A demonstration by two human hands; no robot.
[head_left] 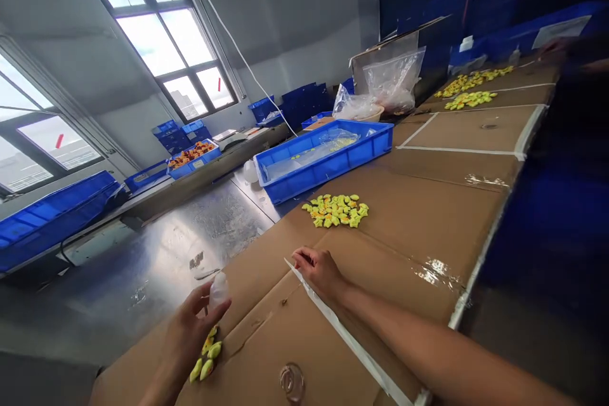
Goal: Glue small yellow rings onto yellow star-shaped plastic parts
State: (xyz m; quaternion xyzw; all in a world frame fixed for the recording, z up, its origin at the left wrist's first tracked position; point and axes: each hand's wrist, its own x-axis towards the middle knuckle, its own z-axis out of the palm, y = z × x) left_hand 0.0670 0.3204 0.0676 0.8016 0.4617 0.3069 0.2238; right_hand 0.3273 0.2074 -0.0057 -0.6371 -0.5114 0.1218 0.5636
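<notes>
My left hand is wrapped round a small translucent plastic bottle, held above the cardboard-covered table near its left edge. Just below that hand lie several small yellow-green pieces. My right hand hovers at or rests on the cardboard, its fingers curled in a pinch; anything between them is too small or hidden to make out. Under the right forearm runs a strip of white tape. Beyond that hand lies a pile of yellow-green star-like pieces with orange marks. A small clear round dish sits at the front.
A blue tray with plastic bags and yellow pieces stands past the pile. Further yellow piles lie at the far right, where a co-worker's hand shows. A metal surface borders the cardboard on the left; blue bins line the window side.
</notes>
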